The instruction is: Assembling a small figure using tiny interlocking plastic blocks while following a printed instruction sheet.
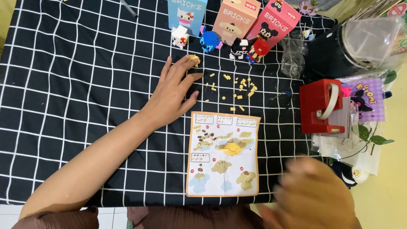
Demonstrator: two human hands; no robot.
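Three tall boxes stand in a row at the far edge of my desk (63,85), which is covered by a black cloth with a white grid: a light blue box (187,12) on the left, a peach box (235,17) in the middle and a pink box (275,20) on the right. Just in front of them stand four small brick figures: white (180,36), blue (210,40), black-and-white (239,47) and red (259,48). Right of these lies a crumpled clear bag (292,59), and further right a red tape dispenser (321,106) beside a purple packet (368,98).

My left hand (173,95) lies flat on the cloth, fingers spread open, its fingertips touching a small yellow brick piece (194,59). Loose yellow bricks (241,87) are scattered just right of that hand. Nearer to me lies the instruction sheet (223,153), with a yellow brick assembly (232,147) resting on it.

My right hand (311,195) is at the near right edge, blurred; I cannot tell how open it is or whether it holds anything.
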